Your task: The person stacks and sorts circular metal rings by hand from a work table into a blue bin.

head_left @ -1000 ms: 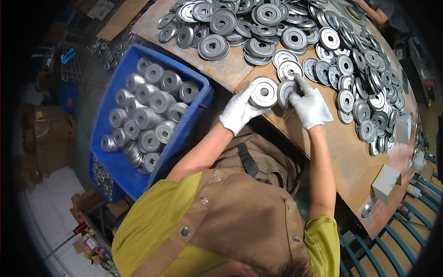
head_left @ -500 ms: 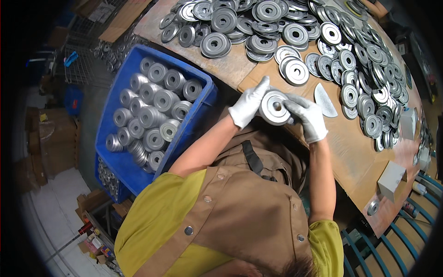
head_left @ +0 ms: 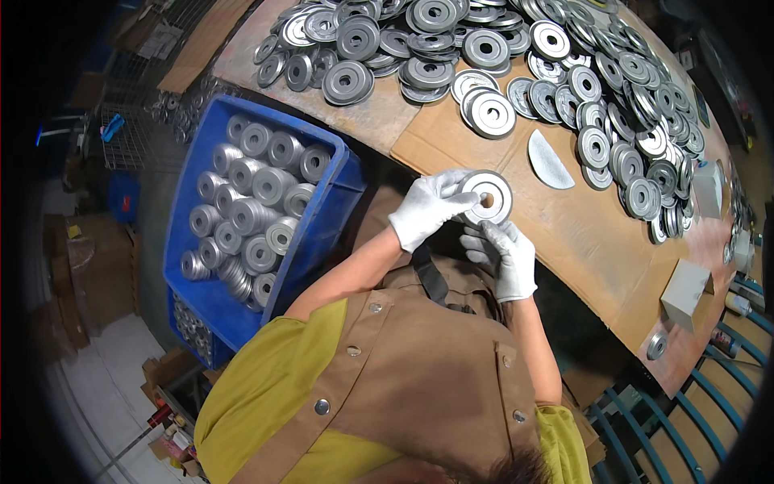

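The left hand (head_left: 427, 208), in white glove, is closed on the edge of a grey metal disc (head_left: 501, 196), its thumb over the face. The right hand (head_left: 508, 256), also gloved, is half curled just below; whether it touches the rim, I cannot surely tell. The disc is above the table's (head_left: 592, 250) near edge.

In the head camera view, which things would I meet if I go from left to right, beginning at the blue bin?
Blue bin, left gloved hand, metal disc in its grip, pale half-round piece on the table, whitish box.
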`<state>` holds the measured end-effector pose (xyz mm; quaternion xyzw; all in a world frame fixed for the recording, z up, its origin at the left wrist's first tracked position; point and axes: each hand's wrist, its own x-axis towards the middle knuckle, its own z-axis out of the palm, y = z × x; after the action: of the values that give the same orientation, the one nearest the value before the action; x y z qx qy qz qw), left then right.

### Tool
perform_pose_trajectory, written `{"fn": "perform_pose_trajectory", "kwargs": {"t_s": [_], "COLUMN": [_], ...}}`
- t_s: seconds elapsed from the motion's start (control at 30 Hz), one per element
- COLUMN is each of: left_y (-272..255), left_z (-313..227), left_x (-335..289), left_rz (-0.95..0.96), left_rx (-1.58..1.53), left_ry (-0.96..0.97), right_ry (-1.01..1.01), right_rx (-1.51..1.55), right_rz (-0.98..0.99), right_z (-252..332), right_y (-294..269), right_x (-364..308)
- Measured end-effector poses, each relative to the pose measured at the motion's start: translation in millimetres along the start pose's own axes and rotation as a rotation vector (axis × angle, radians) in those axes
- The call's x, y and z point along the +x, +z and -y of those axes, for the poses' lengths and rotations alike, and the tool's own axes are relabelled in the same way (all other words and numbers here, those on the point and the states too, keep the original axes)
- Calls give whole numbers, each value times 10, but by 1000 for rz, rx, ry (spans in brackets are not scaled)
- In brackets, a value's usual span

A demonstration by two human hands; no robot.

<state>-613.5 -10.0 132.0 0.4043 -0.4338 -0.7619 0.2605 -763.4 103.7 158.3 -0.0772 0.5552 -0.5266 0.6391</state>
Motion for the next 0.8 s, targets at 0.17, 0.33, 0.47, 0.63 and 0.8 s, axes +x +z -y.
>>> {"fn": "perform_pose_trajectory", "kwargs": {"t_s": [0.17, 0.33, 0.47, 0.63, 0.8], "left_y": [-17, -38, -51, -25, -18], "left_z": [8, -52, -31, -56, -54], "left_x": [-4, -63, -58, -31, -11], "left_rz": [1, -12, -11, -1, 19], "left_rx": [68, 119, 128, 135, 135], "left_ry": [28, 39, 62, 36, 46], "right_ry": [46, 44, 94, 105, 69], "right_rx": [64, 5, 113, 106, 46], "right_rz": [81, 75, 147, 132, 110], "right_z": [-141, -169, -149, -146, -213], "right_y": [-76, -30, -21, -21, -60], "right_x": [60, 66, 44, 26, 35]}}
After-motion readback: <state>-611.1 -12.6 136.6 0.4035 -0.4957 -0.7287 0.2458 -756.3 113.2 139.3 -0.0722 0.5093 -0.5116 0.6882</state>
